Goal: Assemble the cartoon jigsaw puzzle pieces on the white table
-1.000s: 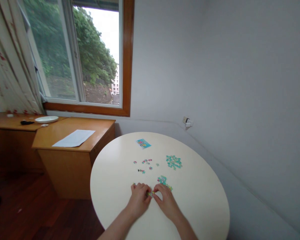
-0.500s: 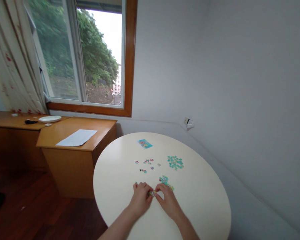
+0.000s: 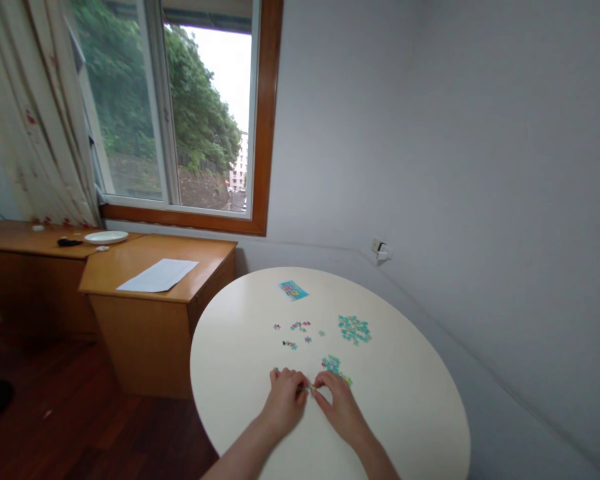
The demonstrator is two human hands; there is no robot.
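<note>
Over the near part of the round white table [image 3: 230, 373], my left hand [image 3: 286, 395] and my right hand [image 3: 339, 402] meet fingertip to fingertip. Between them are small puzzle pieces [image 3: 308, 388], pinched by the thumb and fingers of each hand and largely covered by them. Just beyond my right hand lies a joined patch of teal puzzle pieces [image 3: 333, 364], partly hidden by its fingers. Several loose pink and green puzzle pieces [image 3: 300, 326] are scattered farther off. To their right spreads a pile of teal puzzle pieces [image 3: 355, 329].
A small blue picture card [image 3: 293, 290] lies at the table's far side. To the left stands a wooden desk [image 3: 215, 257] bearing a paper sheet [image 3: 159, 275] and a white plate [image 3: 106, 237]. A plug sits in the wall socket [image 3: 381, 249] behind the table.
The whole view has shifted slightly, with the scene sitting a little farther right and lower. My hands stay together on the puzzle pieces with hardly any change in grip.
</note>
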